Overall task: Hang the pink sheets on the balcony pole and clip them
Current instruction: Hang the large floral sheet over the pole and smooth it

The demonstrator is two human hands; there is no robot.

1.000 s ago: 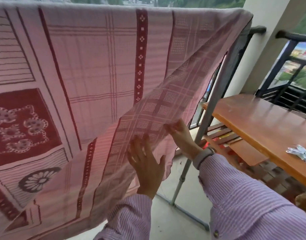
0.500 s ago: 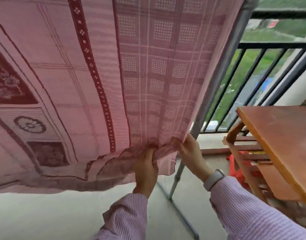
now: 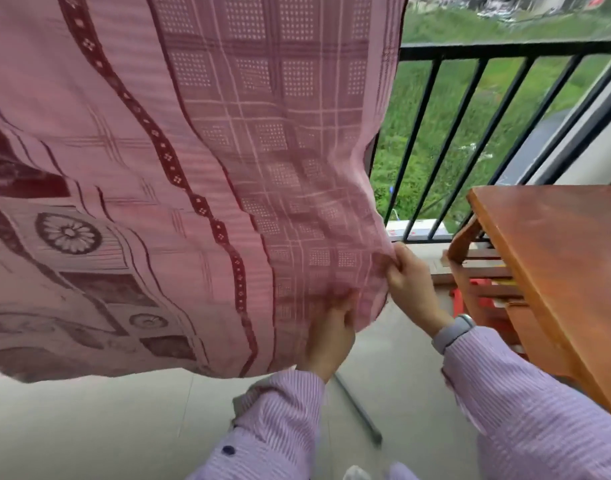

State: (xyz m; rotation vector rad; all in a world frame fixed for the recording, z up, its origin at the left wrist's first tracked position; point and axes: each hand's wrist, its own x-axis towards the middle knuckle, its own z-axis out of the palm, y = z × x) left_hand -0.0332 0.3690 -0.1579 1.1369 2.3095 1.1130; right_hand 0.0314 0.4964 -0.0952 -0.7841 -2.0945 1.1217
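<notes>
A large pink sheet with dark red bands, checks and flower motifs hangs down from above and fills the left and middle of the view. My left hand grips its lower hem from below, fingers closed in the fabric. My right hand pinches the sheet's bottom right corner, a little higher and to the right. The pole that carries the sheet is out of view above. No clips are visible.
A black balcony railing runs behind the sheet on the right, with greenery beyond. A brown wooden table stands close on the right, slatted shelves under it. A grey rack foot bar lies on the pale tiled floor.
The view has tilted down and right. Both hands slid down the sheet to its lower right corner and closed on the hem, pulling it outward so the rack's upright is now covered.
</notes>
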